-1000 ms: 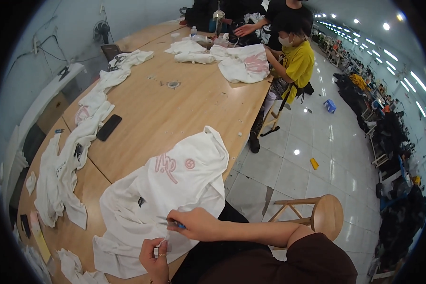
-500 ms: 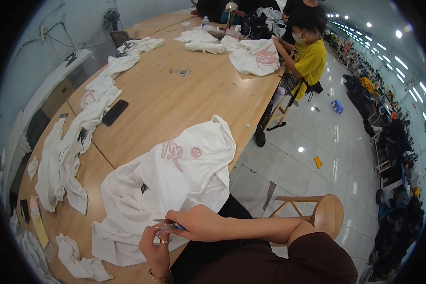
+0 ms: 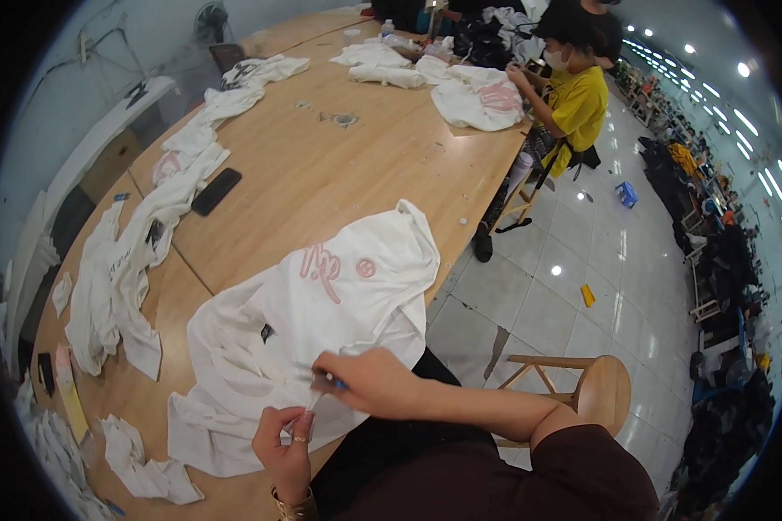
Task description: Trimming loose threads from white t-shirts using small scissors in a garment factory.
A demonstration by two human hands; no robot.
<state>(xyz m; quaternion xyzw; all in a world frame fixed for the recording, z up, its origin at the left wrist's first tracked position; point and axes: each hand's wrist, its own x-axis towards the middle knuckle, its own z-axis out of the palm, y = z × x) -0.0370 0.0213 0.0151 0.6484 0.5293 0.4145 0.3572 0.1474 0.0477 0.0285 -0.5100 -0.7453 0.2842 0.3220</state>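
Observation:
A white garment (image 3: 339,313) with pink lettering and a small pink round mark lies spread along the table's near edge. A small black tag shows on its cloth. Over its lower part, my right hand (image 3: 374,382) is closed around small thread snips (image 3: 340,383); a bit of blue shows between the fingers, and the blades are blurred. Just below and left of it, my left hand (image 3: 285,443), with a ring and a bracelet, is closed in a pinch. What sits between its fingertips is too small to make out. The two hands are apart.
More white garments (image 3: 130,278) run along the table's left side, beside a black phone (image 3: 216,192). At the far right edge, a person (image 3: 578,104) in yellow handles another white garment (image 3: 478,97). A wooden stool (image 3: 604,395) stands on the tiled floor to my right.
My right hand has moved up and away from my left hand, taking the snips along. The left fingers have closed into a pinch. The whole view has shifted slightly.

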